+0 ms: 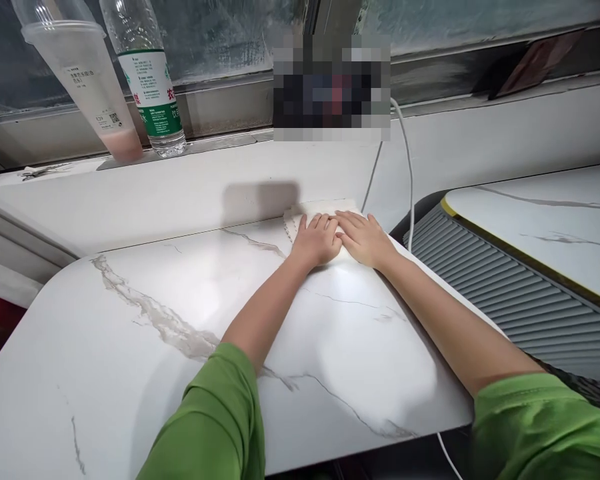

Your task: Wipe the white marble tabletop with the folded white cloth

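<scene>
Two bare hands on one folded cream cloth (323,205), just right of center in the frame, at the far edge of the white marbled table (380,360), against the low white wall (180,200). Visible cloth runs roughly left-right, long axis looks near parallel to the wall, slight rise to the right; true length can't be told, hands cover most of it. Wavy edge points to the left of the frame, straight edge faces the wall. Cloth sits under both hands: strip shows beyond the fingertips, wavy corner sticks out left of the left hand (317,241), a bit more shows between the palms. Left hand lies palm down, flattish, fingers slightly apart, pointing up the frame; pressing, not clasping. Right hand (364,240) also palm down, opened out, fingers angled toward upper left, thumb side next to the left hand; no grip visible. Fingers meet or nearly meet mid-cloth, contact unclear. Green sleeves (215,420) at bottom of frame. Upper left: clear plastic cup (80,80) with pink remains, tilted in view, beside a green-labeled bottle (153,93), both on the ledge. White cable (409,160) hangs right of the hands; second table (555,220) at right.
</scene>
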{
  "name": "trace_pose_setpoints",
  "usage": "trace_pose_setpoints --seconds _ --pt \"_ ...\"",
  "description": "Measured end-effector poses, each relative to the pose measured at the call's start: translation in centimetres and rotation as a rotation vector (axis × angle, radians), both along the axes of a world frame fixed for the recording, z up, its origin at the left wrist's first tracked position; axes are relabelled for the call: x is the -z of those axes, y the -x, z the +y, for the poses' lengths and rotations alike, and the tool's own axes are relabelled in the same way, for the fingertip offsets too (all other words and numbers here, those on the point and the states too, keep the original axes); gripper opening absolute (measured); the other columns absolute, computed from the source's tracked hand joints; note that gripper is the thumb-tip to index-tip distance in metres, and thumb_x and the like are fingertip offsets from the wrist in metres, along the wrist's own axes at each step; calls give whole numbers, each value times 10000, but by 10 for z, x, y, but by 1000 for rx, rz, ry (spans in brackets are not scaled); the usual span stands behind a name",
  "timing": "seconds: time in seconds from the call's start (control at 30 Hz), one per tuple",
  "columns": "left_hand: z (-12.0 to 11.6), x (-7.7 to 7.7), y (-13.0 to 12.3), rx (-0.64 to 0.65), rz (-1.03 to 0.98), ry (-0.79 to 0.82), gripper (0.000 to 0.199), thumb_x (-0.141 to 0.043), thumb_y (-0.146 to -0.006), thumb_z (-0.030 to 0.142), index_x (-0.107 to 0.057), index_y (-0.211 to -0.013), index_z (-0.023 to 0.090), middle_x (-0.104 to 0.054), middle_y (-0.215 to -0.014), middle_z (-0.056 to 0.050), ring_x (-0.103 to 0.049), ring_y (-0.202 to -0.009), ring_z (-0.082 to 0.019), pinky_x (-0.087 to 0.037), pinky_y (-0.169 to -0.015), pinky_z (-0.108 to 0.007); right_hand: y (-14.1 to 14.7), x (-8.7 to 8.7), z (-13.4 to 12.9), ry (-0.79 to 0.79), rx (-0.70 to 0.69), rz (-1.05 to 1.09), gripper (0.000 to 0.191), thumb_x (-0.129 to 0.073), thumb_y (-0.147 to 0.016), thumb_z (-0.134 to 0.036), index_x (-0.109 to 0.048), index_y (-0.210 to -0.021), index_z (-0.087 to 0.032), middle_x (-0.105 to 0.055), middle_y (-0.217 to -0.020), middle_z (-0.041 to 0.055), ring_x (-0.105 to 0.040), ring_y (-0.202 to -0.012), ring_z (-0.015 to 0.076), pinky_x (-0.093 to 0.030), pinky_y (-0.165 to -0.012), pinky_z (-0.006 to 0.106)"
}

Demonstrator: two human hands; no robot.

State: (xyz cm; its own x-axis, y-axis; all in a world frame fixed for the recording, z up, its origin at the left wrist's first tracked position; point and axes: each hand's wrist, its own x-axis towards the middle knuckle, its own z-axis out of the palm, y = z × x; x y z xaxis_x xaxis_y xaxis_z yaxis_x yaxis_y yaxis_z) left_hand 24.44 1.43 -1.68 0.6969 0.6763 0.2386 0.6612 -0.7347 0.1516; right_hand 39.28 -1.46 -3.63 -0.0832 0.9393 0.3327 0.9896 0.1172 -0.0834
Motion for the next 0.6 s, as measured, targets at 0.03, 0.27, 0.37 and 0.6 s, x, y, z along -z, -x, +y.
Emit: trace_pose_setpoints --seconds 0.03,0.27,0.37,0.6 --pt "-6 -1 5 6 10 -3 445 -295 -950 234 -394 -1365 108 -387 -1464 -90 -302 -1371 -197 -159 -1159 -460 6 0 -7 -3 6 -12 511 -243 -921 -313 -443 -1359 -142 -446 -1432 123 -375 -1334 288 -261 -1082 589" --pt "-94 -4 60 35 84 -54 488 -284 -956 259 -359 -1399 68 -355 -1475 -150 -286 -1384 -260 -185 -1139 -513 61 -6 -101 -29 -99 -125 548 -196 -953 -273 -315 -1436 -42 -380 -1463 165 -277 -1389 252 -232 -1128 516" --pt "-151 -8 94 87 86 -85 507 -303 -942 270 -370 -1383 29 -361 -1458 -199 -296 -1371 -323 -204 -1112 -562 89 -11 -161 -86 -173 -188 577 -234 -952 -248 -171 -1480 -23 -375 -1460 188 -266 -1393 257 -264 -1121 500" --pt "-218 -24 140 255 87 -52 511 -387 -899 288 -432 -1310 -12 -377 -1437 -234 -288 -1367 -361 -198 -1120 -545 129 -13 -238 -119 -235 -194 679 -292 -934 -238 44 -1497 -63 -402 -1439 211 -276 -1386 285 -343 -1074 505"
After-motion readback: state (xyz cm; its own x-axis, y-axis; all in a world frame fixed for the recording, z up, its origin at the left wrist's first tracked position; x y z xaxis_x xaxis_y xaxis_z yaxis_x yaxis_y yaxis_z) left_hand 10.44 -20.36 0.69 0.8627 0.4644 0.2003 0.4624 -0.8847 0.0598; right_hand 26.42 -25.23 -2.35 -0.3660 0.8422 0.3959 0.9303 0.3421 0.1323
